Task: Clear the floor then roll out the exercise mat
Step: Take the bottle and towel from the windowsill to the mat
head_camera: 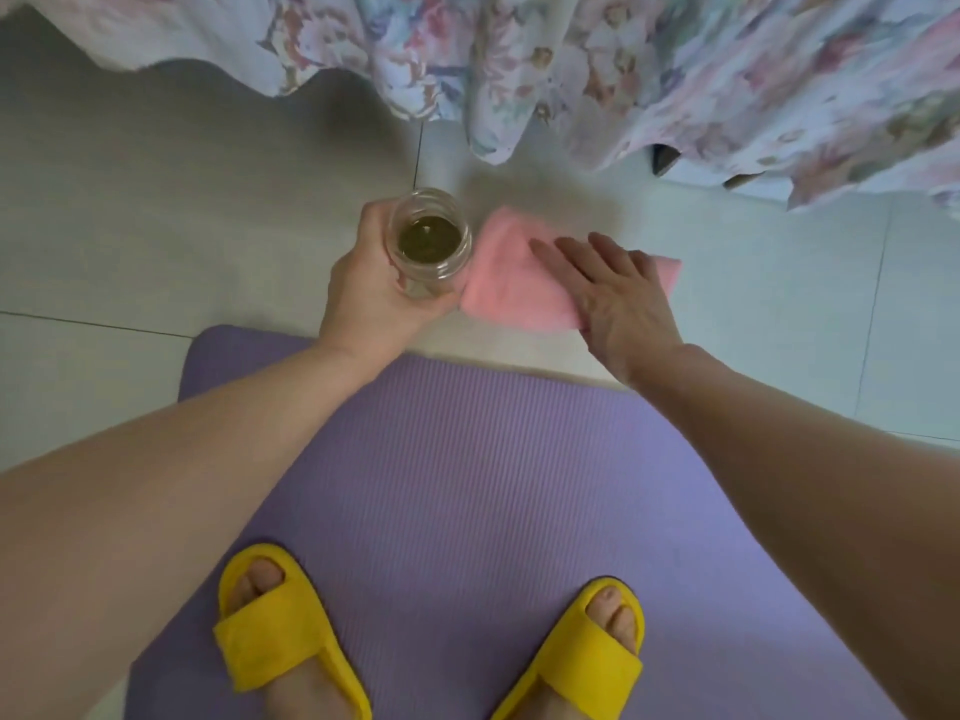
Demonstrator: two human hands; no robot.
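A purple ribbed exercise mat lies flat on the tiled floor under my feet in yellow slippers. Just beyond its far edge, my left hand is wrapped around a clear glass jar with greenish liquid inside and no lid. Right beside the jar lies a folded pink towel on the tiles. My right hand rests flat on top of the towel with fingers spread, covering its right half.
A floral bedspread hangs down from a bed along the top of the view, reaching close to the floor. Dark bed legs show under it at the right. Pale tiles stretch to the left and right.
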